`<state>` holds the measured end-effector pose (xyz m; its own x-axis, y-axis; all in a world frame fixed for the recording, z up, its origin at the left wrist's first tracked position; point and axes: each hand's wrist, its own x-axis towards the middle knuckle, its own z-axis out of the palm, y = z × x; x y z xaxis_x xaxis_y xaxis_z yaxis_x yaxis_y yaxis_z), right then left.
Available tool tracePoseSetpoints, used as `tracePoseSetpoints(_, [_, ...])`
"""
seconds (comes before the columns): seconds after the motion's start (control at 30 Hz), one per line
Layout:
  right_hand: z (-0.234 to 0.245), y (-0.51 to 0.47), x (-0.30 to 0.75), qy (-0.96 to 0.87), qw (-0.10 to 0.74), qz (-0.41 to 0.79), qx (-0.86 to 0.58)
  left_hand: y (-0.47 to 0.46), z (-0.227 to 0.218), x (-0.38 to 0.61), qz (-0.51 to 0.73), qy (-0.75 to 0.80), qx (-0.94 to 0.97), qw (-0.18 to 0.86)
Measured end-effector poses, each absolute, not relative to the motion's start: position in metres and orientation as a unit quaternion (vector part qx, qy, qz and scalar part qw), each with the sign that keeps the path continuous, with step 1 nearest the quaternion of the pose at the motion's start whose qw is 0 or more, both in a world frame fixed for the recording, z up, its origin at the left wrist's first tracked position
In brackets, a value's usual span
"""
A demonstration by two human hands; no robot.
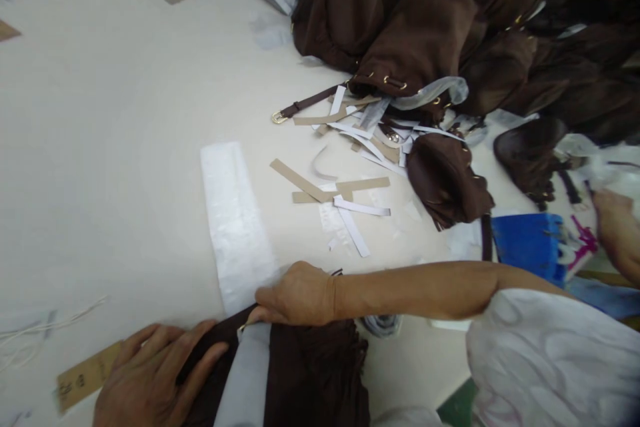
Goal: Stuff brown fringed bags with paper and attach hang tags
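Your left hand (155, 370) holds the dark brown bag (320, 367), on the desk (125, 113) at the near end of the wide white strip (237, 227); your right hand (295, 293) grips the bag's edge beside that strip.

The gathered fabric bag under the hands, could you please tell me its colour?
The gathered fabric bag is dark brown, as the head view shows.
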<state>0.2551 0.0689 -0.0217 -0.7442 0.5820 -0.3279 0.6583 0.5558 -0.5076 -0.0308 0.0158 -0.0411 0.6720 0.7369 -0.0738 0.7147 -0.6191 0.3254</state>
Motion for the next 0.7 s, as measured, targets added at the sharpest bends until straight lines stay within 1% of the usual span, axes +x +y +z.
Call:
tracePoseSetpoints(0.03, [-0.016,0.07,0.26,0.881,0.038,-0.311,0.355,0.016,-0.036,-0.027,0.035,0.429,0.888,0.163])
tracePoseSetpoints(0.1, [0.002,0.069,0.278,0.879,-0.034,-0.288,0.378,0.016,-0.024,-0.02,0.044,0.456,0.874,0.162])
tracePoseSetpoints(0.17, [0.025,0.055,0.309,0.856,-0.1,-0.234,0.45,0.016,-0.013,-0.015,0.042,0.456,0.873,0.169])
tracePoseSetpoints(0.2, [0.036,0.042,0.327,0.832,-0.114,-0.205,0.503,0.015,-0.007,-0.013,0.038,0.455,0.872,0.176])
tracePoseSetpoints(0.23, [0.045,0.026,0.345,0.798,-0.111,-0.184,0.563,0.015,-0.002,-0.01,0.036,0.46,0.868,0.183])
tracePoseSetpoints(0.3, [0.053,-0.013,0.38,0.73,-0.076,-0.19,0.652,0.016,0.008,-0.003,0.056,0.486,0.849,0.199])
tracePoseSetpoints(0.4, [0.042,-0.066,0.41,0.632,-0.024,-0.258,0.731,0.021,0.025,0.015,0.121,0.53,0.798,0.259])
tracePoseSetpoints(0.47, [0.029,-0.085,0.412,0.599,0.001,-0.301,0.742,0.027,0.035,0.03,0.148,0.535,0.761,0.335])
tracePoseSetpoints(0.57, [0.017,-0.089,0.401,0.593,0.024,-0.32,0.738,0.039,0.043,0.053,0.127,0.507,0.737,0.428])
tracePoseSetpoints(0.63, [0.018,-0.083,0.397,0.59,0.038,-0.313,0.743,0.047,0.045,0.064,0.098,0.485,0.742,0.452])
tracePoseSetpoints(0.7, [0.021,-0.075,0.399,0.593,0.036,-0.306,0.744,0.054,0.044,0.071,0.074,0.464,0.759,0.45])
